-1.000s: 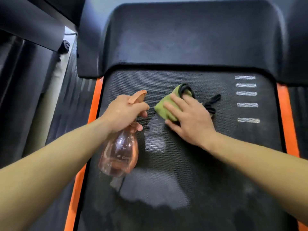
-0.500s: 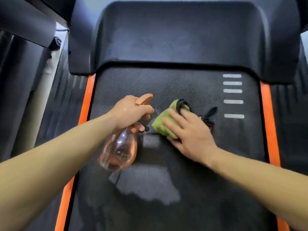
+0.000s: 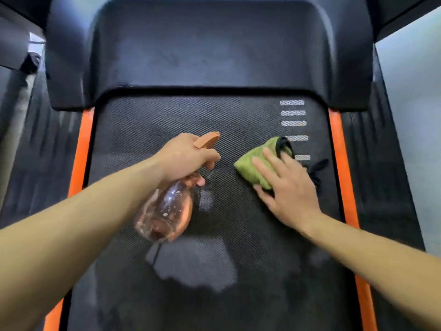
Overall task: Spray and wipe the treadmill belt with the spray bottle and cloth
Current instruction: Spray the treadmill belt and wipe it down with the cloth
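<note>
A green cloth lies bunched on the black treadmill belt, pinned flat under the right hand, whose fingers are spread open and pressing down on it rather than curled around it. A black cord or strap trails out from under that hand on its far right side.

Half a second ago the cloth sat almost against the left hand, near the belt's middle. Now it has slid well away to the right, so a clear gap of belt has opened between the two hands. This reads as a wiping stroke under way, moving toward the belt's right side.

The left hand is closed around the neck of a clear peach-coloured spray bottle, a finger curled at the trigger, the nozzle pointing forward and away from the person. The bottle body hangs below the wrist, above the belt; whether it is spraying cannot be told.

Nearer the person than both hands, a paler patch shows on the belt, perhaps wet or reflecting light.

Just beyond the right hand's fingertips is a column of short white stripes, and just past those an orange side strip edging the belt, so little room remains that way. A matching orange strip lies left of the left hand, with more open belt before it. Ahead of both hands, the belt ends under a dark motor cover.
</note>
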The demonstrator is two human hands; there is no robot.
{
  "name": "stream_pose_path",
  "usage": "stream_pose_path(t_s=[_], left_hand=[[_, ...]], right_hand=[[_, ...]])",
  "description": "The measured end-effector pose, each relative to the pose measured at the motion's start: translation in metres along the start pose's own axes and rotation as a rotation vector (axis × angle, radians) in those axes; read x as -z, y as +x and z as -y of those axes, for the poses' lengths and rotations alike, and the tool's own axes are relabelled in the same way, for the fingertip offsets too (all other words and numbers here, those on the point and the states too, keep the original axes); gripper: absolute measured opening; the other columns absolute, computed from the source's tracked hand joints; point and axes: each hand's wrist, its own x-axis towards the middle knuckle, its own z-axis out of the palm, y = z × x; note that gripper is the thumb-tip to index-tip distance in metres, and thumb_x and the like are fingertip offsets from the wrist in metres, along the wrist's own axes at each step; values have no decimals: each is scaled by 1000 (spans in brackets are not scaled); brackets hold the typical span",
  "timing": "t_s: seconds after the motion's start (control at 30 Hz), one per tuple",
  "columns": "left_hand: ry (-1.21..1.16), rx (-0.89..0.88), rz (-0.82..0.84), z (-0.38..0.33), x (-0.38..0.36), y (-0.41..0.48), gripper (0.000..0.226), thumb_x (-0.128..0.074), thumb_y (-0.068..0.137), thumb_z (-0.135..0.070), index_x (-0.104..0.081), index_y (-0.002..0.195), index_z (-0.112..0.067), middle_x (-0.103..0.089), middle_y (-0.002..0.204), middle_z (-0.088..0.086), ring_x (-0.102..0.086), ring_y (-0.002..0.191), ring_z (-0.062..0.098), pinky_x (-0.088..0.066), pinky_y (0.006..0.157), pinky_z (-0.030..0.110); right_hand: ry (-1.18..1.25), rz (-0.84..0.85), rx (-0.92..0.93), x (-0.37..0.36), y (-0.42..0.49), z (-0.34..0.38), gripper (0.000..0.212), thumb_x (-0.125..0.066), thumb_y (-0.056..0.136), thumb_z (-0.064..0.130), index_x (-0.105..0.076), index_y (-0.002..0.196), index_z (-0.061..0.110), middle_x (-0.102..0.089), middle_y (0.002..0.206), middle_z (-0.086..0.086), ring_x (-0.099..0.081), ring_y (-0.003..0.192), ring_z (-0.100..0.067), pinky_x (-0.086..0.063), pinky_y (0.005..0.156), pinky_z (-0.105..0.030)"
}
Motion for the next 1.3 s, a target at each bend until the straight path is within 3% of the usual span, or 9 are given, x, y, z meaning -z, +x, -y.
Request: stream_pose_path(t_s=[0.13, 0.23, 0.43, 0.57, 0.73, 1.03, 1.17, 1.23, 1.3], left_hand=[[25, -25, 45, -17, -21, 12, 21, -72, 89, -24, -68, 86, -3, -72, 82, 20, -62, 37, 22, -39, 40, 22], [98, -43, 74, -32, -39, 18, 17, -72, 92, -19, -63, 81, -10, -68, 69, 2, -58, 31, 17, -35, 33, 19], [340, -123, 105, -44, -68, 19, 27, -76, 87, -27, -56, 69, -21, -58, 41, -8, -63, 35, 9, -45, 40, 21], [301, -162, 138, -50, -76, 15, 21, -78, 85, -24, -63, 71, -20, -70, 64, -1, -67, 41, 14, -45, 37, 18], [327, -193, 100, -60, -84, 15, 25, -76, 86, -28, -59, 69, -21, -62, 52, -5, -70, 44, 14, -48, 41, 20], [235, -104, -73, -89, -81, 27, 15, -70, 89, -31, -69, 84, -16, -81, 80, 10, -76, 52, 20, -62, 53, 33], [176, -56, -89, -81, -71, 29, 19, -72, 88, -31, -73, 84, -12, -75, 64, -4, -69, 40, 14, -48, 37, 20], [189, -47, -113, -74, -60, 26, 23, -72, 88, -34, -75, 83, -11, -69, 56, -9, -66, 37, 10, -47, 38, 19], [215, -43, -150, -67, -46, 21, 23, -72, 89, -34, -76, 84, -12, -74, 68, -5, -66, 37, 9, -47, 43, 18]], right_hand=[[13, 125, 181, 4, -86, 30, 62, -64, 89, 50, -53, 147, 31, -46, 157, -4, -50, 134, -38, -42, 109, -50], [31, 84, 139, 3, -99, 37, 62, -68, 86, 49, -56, 144, 32, -47, 156, -2, -52, 135, -36, -44, 108, -50], [75, 47, 10, 1, -115, 49, 64, -69, 85, 49, -54, 145, 32, -46, 157, -1, -49, 138, -36, -41, 110, -50], [57, 61, 41, 3, -139, 59, 64, -68, 84, 49, -55, 145, 32, -45, 158, -1, -48, 139, -35, -35, 112, -47], [36, 85, 90, 3, -145, 55, 65, -68, 81, 50, -56, 143, 34, -44, 158, 1, -48, 138, -32, -35, 114, -45], [60, 75, 88, -2, -136, 51, 62, -68, 81, 51, -57, 141, 36, -48, 156, 2, -54, 133, -31, -41, 110, -45], [51, 21, -69, -4, -93, 26, 66, -65, 81, 53, -56, 143, 32, -47, 156, -3, -54, 130, -36, -43, 108, -48], [44, -21, -208, -4, -46, -4, 65, -59, 84, 52, -54, 144, 29, -46, 156, -7, -51, 129, -40, -44, 106, -48], [26, -68, -304, -1, 13, -37, 64, -51, 88, 53, -51, 146, 27, -45, 156, -9, -49, 131, -41, -44, 105, -48]])
